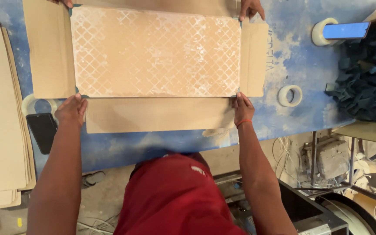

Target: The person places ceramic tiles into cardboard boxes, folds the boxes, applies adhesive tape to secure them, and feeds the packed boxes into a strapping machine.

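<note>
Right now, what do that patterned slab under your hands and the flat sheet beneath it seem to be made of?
The slab looks like ceramic tile, back side up: matte terracotta with a whitish, dusty diamond grid. I cannot be sure.
The sheet looks like plain brown cardboard, dull, with folded flaps.
The left hand and right hand touch the slab's near corners.

A large rectangular tile (155, 52), pale orange with a faint white diamond lattice, lies flat and face-up on an unfolded brown cardboard sheet (48, 48). Its near corners sit at the fingertips of both hands; the cardboard's side flaps spread outward past each grip, and one long flap (157, 114) lies flat between them. The tile's edges look teal, perhaps corner guards.
</note>
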